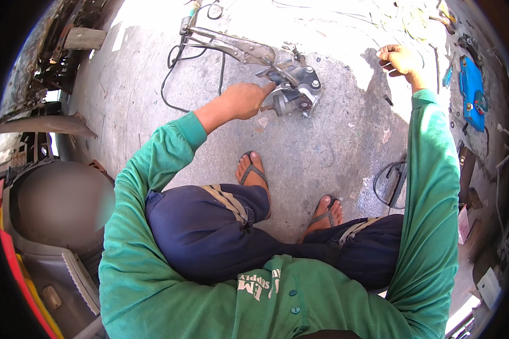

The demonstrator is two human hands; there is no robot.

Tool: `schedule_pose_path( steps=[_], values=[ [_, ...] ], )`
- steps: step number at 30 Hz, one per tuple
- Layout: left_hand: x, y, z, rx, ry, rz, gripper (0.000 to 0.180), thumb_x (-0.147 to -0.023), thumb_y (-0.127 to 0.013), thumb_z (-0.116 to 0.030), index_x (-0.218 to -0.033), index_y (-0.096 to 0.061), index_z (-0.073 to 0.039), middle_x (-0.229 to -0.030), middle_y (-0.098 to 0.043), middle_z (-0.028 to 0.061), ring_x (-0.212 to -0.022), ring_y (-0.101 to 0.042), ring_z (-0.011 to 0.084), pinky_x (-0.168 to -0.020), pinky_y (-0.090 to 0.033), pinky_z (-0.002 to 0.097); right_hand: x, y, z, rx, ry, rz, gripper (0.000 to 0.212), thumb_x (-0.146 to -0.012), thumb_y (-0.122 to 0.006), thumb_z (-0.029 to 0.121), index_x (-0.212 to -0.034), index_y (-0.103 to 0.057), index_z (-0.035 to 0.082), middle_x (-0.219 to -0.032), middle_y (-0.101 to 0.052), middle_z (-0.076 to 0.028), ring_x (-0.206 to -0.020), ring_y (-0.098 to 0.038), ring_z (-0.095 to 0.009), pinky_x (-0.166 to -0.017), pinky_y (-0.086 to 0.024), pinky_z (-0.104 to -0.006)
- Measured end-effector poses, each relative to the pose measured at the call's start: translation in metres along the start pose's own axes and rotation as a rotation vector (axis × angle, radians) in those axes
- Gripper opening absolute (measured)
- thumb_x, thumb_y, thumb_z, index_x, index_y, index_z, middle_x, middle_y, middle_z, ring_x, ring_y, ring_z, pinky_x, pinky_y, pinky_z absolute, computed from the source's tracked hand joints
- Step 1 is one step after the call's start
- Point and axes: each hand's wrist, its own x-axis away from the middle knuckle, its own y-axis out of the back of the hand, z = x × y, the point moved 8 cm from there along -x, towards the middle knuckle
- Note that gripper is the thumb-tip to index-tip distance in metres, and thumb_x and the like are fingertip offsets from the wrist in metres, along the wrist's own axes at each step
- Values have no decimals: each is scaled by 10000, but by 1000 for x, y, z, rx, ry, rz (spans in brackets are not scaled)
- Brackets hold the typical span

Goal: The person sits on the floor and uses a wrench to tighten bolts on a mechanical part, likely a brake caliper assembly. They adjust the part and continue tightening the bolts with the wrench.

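Looks like steadying: left hand [244, 101] curled, touching the metal assembly [306, 79] toward the concrete floor [209, 144]'s far edge, grip unclear; right hand [400, 60] curled, contents unclear; next move likely needs the assembly held still.

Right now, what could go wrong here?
1. The left hand has its fingers right at the metal assembly; they could get pinched if it shifts.
2. The flip-flops leave toes exposed; a dropped part might hurt.
3. The black cable loops beside the locking pliers; it may snag.
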Motion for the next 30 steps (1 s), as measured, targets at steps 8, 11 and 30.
schedule_pose_path(
  steps=[8,11,30],
  values=[
    [-9,1,6,-181,-35,27,703,-885,-528,-10,-1569,-384,-86,-1031,-721,231,-922,-717,402,-789,-574,489,2,0,-2,-21,-2,-30,226,-958,-678,307,-1074,-693,114,-922,-690,-38,-748,-665,-145,-621,-565,-329],
    [-9,-5,0,-128,-31,76,701,-886,-530,-9,-1567,-367,-33,-989,-730,222,-902,-722,392,-795,-574,482,2,3,-4,-12,-9,-40,227,-963,-675,316,-1084,-695,125,-941,-699,-36,-770,-674,-143,-628,-573,-325],
    [20,11,-30,347,-50,178,645,-866,-561,-36,-1455,-376,151,-895,-664,288,-794,-672,410,-728,-535,482,1,0,-4,-64,12,-25,214,-949,-675,284,-1067,-687,106,-904,-683,-46,-728,-659,-156,-597,-569,-332]
  ],
)
